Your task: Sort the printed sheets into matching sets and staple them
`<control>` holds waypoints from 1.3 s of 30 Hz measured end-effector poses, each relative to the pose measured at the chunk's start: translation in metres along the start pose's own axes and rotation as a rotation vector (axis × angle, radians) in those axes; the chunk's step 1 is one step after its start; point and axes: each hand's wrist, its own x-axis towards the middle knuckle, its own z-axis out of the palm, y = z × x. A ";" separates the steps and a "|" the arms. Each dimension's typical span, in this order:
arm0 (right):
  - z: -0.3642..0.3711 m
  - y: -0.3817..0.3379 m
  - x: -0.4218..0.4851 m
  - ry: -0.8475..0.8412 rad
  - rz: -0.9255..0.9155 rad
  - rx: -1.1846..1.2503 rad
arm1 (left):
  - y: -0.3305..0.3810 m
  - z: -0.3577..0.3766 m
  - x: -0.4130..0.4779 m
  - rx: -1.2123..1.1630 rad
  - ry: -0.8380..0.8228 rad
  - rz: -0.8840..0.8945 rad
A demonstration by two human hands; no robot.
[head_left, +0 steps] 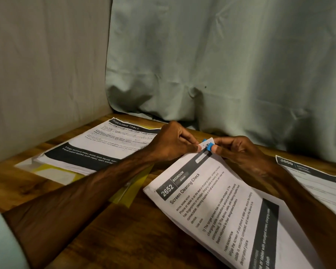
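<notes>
The 2652 set (211,206) lies right of centre on the table (144,239), its top corner lifted between both hands at mid-frame. The left hand (175,140) pinches that corner with thumb and forefinger, seemingly to keep the sheets squared. The right hand (239,150) curls its fingers round a small blue tool (209,146) set on the same corner, probably a stapler, though too small to be sure. A Dressing Table stack (105,148) at left and a 3800 sheet (308,175) at the right edge lie apart, likely as separate sets.

Pale grey-green sleeve (4,243) at left upper arm; forearms bare down to left hand (169,142), right hand (239,150).
</notes>
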 end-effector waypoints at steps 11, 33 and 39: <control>0.004 -0.003 0.000 0.024 -0.028 -0.072 | 0.002 -0.002 -0.001 -0.008 -0.002 0.022; -0.002 0.004 0.007 0.340 0.165 0.178 | -0.003 -0.003 -0.001 0.019 0.028 -0.034; 0.014 -0.002 0.008 0.243 0.152 0.060 | -0.006 0.002 -0.001 0.033 0.040 0.057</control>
